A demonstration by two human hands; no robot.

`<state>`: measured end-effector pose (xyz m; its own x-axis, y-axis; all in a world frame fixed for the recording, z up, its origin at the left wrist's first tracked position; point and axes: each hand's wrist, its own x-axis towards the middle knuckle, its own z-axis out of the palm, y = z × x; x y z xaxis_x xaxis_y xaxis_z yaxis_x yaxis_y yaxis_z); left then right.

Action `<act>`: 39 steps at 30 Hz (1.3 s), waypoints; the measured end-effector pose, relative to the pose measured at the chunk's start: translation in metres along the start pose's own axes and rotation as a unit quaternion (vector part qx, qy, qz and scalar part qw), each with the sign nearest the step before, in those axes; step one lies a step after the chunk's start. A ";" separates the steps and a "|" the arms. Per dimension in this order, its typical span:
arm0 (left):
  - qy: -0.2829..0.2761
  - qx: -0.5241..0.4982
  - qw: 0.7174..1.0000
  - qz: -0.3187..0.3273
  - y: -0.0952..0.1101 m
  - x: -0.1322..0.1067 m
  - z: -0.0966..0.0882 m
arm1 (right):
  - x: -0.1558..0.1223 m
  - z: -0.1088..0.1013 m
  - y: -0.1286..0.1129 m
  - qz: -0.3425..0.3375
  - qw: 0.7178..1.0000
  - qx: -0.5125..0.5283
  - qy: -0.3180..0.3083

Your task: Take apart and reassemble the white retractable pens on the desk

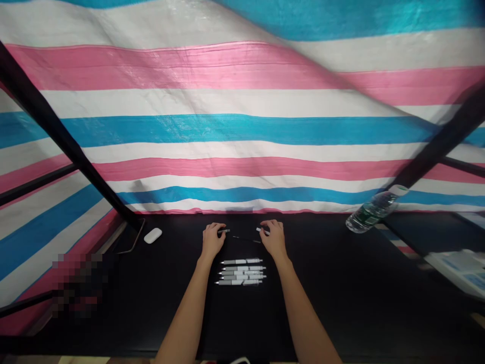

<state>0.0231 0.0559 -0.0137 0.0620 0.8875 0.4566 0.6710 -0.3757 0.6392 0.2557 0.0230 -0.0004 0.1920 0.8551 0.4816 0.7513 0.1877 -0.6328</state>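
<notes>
Along the black counter, far left, a white wireless mouse sits below the striped tarp. Next, my left hand is closed in a pinch on a dark-tipped pen piece, not released. Below the hands, white retractable pens lie side by side in a tight bunch. A thin dark refill lies between the hands; I can't tell if either touches it. My right hand pinches a white pen piece. Farther right, a plastic water bottle tilts by the counter edge. Risks, as I judge them: a slipped pinch could drop a piece onto the bunch, and the loose refill could roll off.
</notes>
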 end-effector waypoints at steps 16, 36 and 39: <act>-0.118 -0.002 0.989 0.090 0.010 -0.003 0.006 | -0.009 0.007 -0.008 -0.074 0.982 -0.008 -0.174; -0.037 -0.422 0.896 -0.132 0.039 0.004 0.003 | 0.001 0.011 -0.025 0.256 0.753 0.597 -0.100; -0.021 -0.455 0.878 -0.146 0.039 0.005 0.006 | 0.001 0.012 -0.025 0.264 0.747 0.602 -0.099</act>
<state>0.0539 0.0470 0.0100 0.0257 0.9835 0.1792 -0.2053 -0.1703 0.9638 0.2293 0.0249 0.0085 0.0745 0.9959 -0.0510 -0.5318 -0.0036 -0.8469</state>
